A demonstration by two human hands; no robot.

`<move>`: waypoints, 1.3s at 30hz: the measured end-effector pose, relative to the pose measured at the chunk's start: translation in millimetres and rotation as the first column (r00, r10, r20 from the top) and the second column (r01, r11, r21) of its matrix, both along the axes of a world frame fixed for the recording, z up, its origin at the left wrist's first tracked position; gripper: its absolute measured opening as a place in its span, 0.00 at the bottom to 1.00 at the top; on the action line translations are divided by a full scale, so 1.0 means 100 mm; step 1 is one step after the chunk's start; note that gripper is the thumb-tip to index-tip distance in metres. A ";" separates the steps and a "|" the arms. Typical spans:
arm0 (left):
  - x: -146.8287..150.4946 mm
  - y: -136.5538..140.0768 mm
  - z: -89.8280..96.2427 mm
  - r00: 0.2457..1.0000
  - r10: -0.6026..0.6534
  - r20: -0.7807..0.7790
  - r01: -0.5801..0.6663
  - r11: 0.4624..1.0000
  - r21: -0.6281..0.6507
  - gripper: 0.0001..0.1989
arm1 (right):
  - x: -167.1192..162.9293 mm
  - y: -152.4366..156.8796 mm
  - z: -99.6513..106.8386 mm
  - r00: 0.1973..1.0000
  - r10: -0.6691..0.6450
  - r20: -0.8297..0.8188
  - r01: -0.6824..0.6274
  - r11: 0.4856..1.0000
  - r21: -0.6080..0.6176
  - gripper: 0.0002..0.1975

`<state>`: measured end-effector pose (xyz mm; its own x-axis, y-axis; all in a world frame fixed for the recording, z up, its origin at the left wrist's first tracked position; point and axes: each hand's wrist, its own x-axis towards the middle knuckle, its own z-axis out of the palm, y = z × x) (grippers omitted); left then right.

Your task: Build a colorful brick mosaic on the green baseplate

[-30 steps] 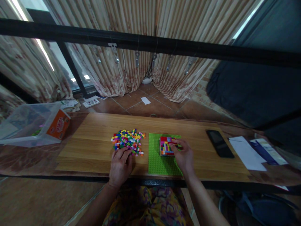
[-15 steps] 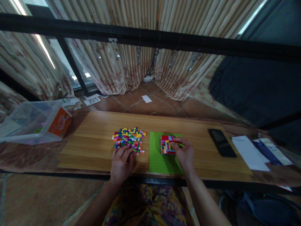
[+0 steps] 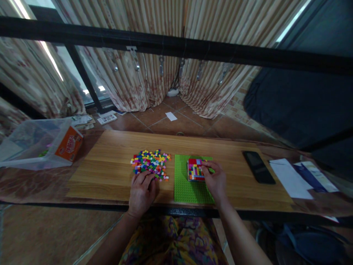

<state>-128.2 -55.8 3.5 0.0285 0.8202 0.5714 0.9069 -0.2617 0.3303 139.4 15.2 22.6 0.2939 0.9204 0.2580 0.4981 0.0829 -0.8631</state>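
Observation:
My left hand (image 3: 142, 191) rests at the near edge of a loose heap of small multicoloured building bricks (image 3: 151, 162). Its fingers are loosely bent over the bricks, with the thumb apart from them, and nothing shows in its grasp. On the green studded baseplate (image 3: 183, 191) stands a compact rectangular block built of coloured bricks (image 3: 194, 171), with red along its far side. My right hand (image 3: 216, 180) reaches over the block's right side. Its thumb and forefinger pinch together at a small brick on the top, and they largely cover it. The hand also hides the block's right end.
A clear plastic bin (image 3: 35, 147) with an orange label stands at the left. To the right lie a black phone (image 3: 258, 167), white paper (image 3: 289, 178) and a blue-and-white packet (image 3: 314, 176). A dark bar (image 3: 176, 42) crosses beyond the wooden board (image 3: 104, 165).
The view has shifted very slightly. Both hands stay nearly where they were, the left at the heap and the right at the block; no brick has visibly moved.

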 end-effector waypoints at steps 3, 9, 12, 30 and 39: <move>0.00 0.00 -0.01 1.000 -0.001 -0.008 0.001 1.000 0.003 0.08 | 0.01 0.00 -0.02 1.000 0.013 -0.027 -0.013 1.000 0.010 0.11; 0.00 0.00 0.01 1.000 -0.005 0.003 0.006 1.000 -0.013 0.08 | -0.02 0.02 -0.01 1.000 -0.017 0.023 0.017 1.000 -0.001 0.11; 0.00 0.00 0.02 1.000 -0.009 0.011 0.009 1.000 -0.023 0.08 | -0.03 0.02 0.01 0.999 -0.033 0.027 0.033 0.999 -0.020 0.11; 0.03 -0.03 0.01 0.998 0.011 0.068 -0.009 1.000 -0.023 0.09 | -0.20 -0.15 0.24 0.963 0.016 0.267 -0.064 0.983 0.172 0.12; 0.03 -0.04 -0.04 0.996 0.015 0.082 -0.012 0.999 -0.038 0.09 | -0.92 -0.54 0.04 0.745 0.477 0.466 -0.483 0.868 -0.115 0.09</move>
